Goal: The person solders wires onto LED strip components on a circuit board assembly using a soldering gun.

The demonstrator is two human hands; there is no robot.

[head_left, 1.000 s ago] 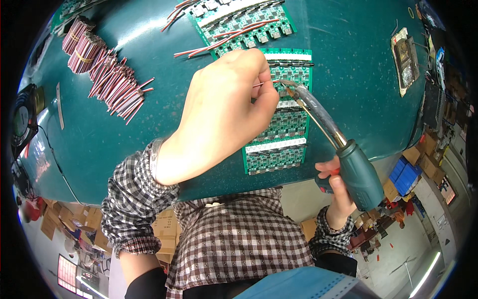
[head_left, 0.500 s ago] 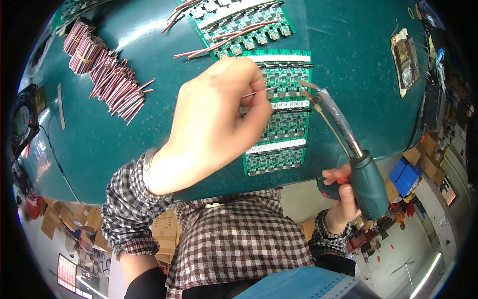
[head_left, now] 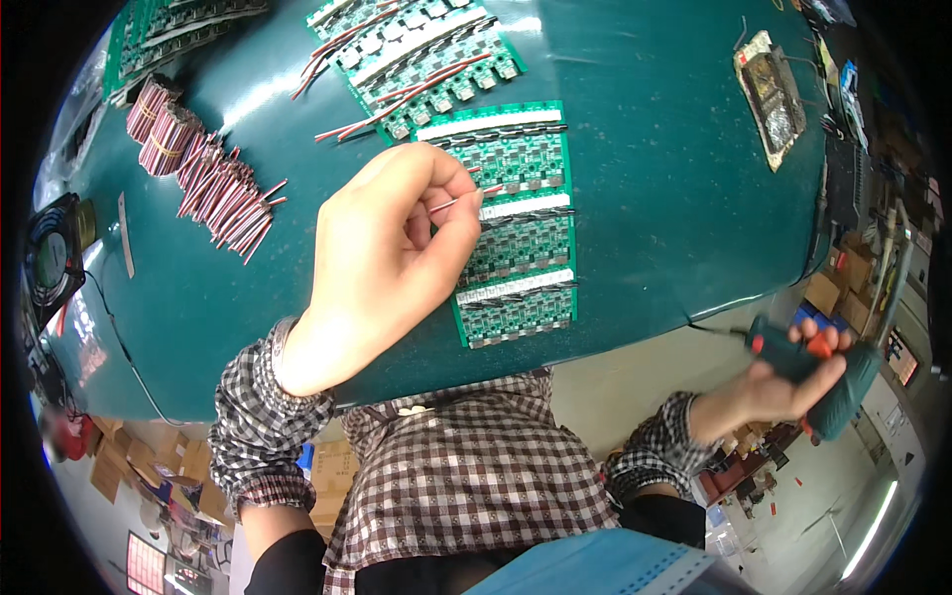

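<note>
My left hand [head_left: 377, 253] is closed in a pinch on a thin reddish wire [head_left: 443, 206], held over a green circuit board panel [head_left: 518, 240]. This panel has several rows of small parts, white strips and short black wires; my hand covers part of its left side. Off the table's right front edge, my right hand [head_left: 759, 395] grips a dark green soldering gun [head_left: 845, 399] with a red trigger. Its long tip end points up and away, blurred, well apart from the boards.
Behind lies another board panel [head_left: 416, 42] with red and white wires across it. At left are banded wire bundles [head_left: 169, 139], a loose wire pile [head_left: 226, 198], stacked boards [head_left: 183, 35] and a fan [head_left: 50, 256]. A grimy metal-topped block [head_left: 772, 99] lies far right.
My right hand has swung the soldering gun away from the panel, rightward past the table edge. The left hand keeps its pinch over the panel; the whole view has shifted slightly.
</note>
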